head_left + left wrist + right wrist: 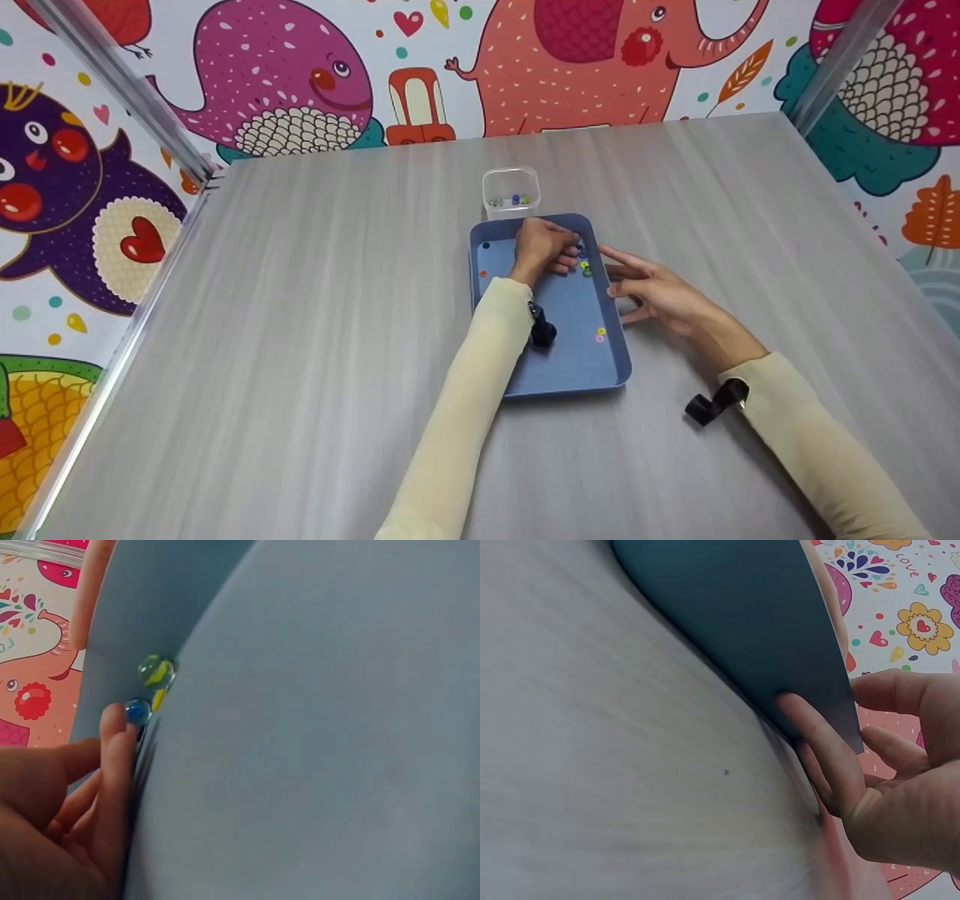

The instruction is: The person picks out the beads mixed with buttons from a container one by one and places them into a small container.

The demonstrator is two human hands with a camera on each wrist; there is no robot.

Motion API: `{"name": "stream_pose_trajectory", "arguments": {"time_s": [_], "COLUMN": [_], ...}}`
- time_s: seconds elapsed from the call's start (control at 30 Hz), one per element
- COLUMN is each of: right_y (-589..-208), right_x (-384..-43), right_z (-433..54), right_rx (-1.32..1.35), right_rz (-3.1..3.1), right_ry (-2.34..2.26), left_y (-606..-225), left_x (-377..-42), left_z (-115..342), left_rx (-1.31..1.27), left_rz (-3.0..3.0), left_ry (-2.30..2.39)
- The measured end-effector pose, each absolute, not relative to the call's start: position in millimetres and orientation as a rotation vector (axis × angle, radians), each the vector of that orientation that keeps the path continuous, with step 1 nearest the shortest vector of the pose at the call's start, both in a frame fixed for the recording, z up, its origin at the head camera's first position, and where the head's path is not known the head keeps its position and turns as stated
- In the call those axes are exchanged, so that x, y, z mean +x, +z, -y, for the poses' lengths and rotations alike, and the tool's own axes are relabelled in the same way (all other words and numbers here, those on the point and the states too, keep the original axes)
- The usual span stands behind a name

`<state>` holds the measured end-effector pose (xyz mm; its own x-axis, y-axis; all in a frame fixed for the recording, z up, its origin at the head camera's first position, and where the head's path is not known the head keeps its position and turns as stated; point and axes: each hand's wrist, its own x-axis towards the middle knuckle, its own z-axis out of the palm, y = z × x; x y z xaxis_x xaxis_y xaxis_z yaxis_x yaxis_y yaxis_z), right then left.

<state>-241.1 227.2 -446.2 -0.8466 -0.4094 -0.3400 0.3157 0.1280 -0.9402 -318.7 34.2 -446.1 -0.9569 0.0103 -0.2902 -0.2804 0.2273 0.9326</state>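
Observation:
Inside a blue rectangular tray, my left hand reaches to the far right corner, fingers bent. Its fingertips are right at a blue glass marble against the tray wall; I cannot tell whether they pinch it. A clear marble with a green-yellow swirl lies beside the blue one. My right hand is at the tray's right side, its extended fingers touching the outer wall, as the right wrist view also shows. Small yellow and pink pieces lie near the tray's right wall.
Behind the tray stands a clear plastic box with several small coloured pieces in it. Orange and dark pieces lie at the tray's left side. The grey table is bordered by panels printed with cartoon animals.

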Motion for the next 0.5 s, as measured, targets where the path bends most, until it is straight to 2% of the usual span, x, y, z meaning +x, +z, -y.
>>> {"name": "stream_pose_trajectory", "arguments": {"time_s": [0.5], "right_y": [-447.8], "right_x": [-240.8], "right_z": [-225.5], "right_rx": [-0.036], "right_rz": [-1.89], "right_ry": [-1.78], "left_y": [-447.0], "left_x": [-320.4], "left_z": [-32.8], "left_rx": [-0.3], "left_rz": [-2.238], "left_ry": [1.787]}}
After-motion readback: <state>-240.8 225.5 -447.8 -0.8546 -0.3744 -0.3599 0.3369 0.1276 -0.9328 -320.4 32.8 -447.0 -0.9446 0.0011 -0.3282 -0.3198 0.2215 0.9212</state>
